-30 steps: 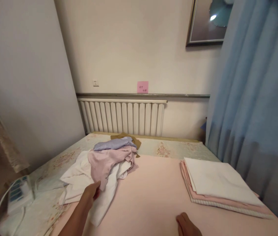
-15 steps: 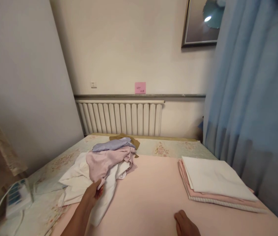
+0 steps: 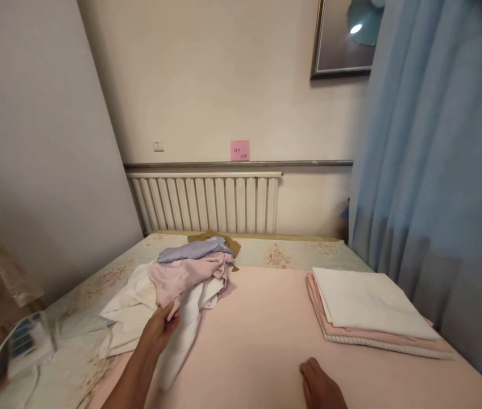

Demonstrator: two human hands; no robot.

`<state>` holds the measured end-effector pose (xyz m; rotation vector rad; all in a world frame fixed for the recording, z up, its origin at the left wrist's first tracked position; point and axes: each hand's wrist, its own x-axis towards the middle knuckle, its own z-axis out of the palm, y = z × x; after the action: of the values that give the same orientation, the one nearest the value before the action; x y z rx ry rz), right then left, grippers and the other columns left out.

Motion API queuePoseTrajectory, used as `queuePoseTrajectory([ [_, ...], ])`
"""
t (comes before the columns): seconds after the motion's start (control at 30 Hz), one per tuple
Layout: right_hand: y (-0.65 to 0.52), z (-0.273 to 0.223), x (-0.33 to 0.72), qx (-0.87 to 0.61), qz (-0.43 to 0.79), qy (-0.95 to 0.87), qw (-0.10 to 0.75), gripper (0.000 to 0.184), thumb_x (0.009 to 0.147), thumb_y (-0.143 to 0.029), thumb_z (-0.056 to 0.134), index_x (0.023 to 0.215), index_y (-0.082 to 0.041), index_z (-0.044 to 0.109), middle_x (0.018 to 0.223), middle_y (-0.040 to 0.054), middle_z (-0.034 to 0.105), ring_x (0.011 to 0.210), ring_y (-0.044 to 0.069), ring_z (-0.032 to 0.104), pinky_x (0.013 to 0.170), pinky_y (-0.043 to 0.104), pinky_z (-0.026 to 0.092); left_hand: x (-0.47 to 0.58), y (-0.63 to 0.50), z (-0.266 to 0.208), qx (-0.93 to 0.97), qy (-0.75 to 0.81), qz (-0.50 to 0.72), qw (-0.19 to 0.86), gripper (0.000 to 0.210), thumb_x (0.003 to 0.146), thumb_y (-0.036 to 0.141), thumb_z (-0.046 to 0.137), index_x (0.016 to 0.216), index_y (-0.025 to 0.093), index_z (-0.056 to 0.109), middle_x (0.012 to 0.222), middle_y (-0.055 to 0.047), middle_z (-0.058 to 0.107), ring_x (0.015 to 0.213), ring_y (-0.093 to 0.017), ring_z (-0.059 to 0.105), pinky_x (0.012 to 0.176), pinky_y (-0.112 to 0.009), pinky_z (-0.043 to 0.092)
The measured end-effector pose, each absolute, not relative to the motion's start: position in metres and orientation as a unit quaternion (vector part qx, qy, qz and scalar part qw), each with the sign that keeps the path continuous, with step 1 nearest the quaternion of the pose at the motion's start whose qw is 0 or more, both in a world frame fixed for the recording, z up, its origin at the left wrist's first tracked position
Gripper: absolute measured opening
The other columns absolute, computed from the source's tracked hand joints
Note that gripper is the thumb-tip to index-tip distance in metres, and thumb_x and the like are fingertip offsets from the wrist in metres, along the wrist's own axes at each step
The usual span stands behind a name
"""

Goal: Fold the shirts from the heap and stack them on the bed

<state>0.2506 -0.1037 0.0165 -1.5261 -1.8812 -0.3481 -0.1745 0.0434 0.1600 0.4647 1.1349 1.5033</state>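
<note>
The bed (image 3: 309, 255) carries a smooth pink sheet (image 3: 258, 329). Along its right edge a folded stack (image 3: 372, 304) lies flat, which likely keeps its layers aligned. Nearer the left edge, white cloth (image 3: 128, 309) sprawls loosely, propping up the pink cloth (image 3: 181, 277); the blue cloth (image 3: 196, 250) rests above that, toward the far edge, over brown cloth (image 3: 234, 246).

The left hand (image 3: 167, 325) pinches the pink cloth's near end, probably because that end hangs free; its forearm slants in from below. The right hand (image 3: 319, 382) sits low, loosely curled, nothing visible in it; whether its fingers meet, I cannot tell.
</note>
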Motion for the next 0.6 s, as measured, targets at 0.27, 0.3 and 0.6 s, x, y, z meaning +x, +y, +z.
queuePoseTrajectory([
  [0.27, -0.102, 0.011, 0.251, -0.585, -0.147, -0.730, 0.323, 0.023, 0.085, -0.010, 0.037, 0.078, -0.021, 0.055, 0.075, 0.0025, 0.055, 0.064, 0.014, 0.059, 0.056, 0.022, 0.045, -0.159, 0.033, 0.182, 0.203, 0.396, 0.676, 0.587, 0.016, 0.077, 0.005, 0.061, 0.078, 0.019, 0.053, 0.071, 0.003, 0.059, 0.056, -0.008, 0.056, 0.051, -0.021, 0.051],
  [0.3, -0.102, 0.011, 0.252, -0.586, -0.147, -0.731, 0.317, 0.023, 0.086, -0.010, 0.037, 0.078, -0.021, 0.055, 0.075, 0.0026, 0.055, 0.064, 0.014, 0.059, 0.056, 0.022, 0.045, -0.158, 0.030, 0.184, 0.205, 0.387, 0.680, 0.589, 0.016, 0.077, 0.005, 0.061, 0.077, 0.019, 0.053, 0.071, 0.004, 0.058, 0.057, -0.009, 0.056, 0.052, -0.021, 0.051],
  [0.6, -0.102, 0.010, 0.252, -0.582, -0.130, -0.730, 0.335, 0.022, 0.086, -0.011, 0.037, 0.080, -0.021, 0.055, 0.076, 0.0027, 0.055, 0.065, 0.015, 0.059, 0.058, 0.022, 0.046, -0.138, -0.010, 0.199, 0.262, 0.321, 0.682, 0.603, 0.014, 0.071, 0.013, 0.068, 0.073, 0.019, 0.056, 0.069, 0.003, 0.054, 0.059, -0.009, 0.050, 0.054, -0.023, 0.048],
])
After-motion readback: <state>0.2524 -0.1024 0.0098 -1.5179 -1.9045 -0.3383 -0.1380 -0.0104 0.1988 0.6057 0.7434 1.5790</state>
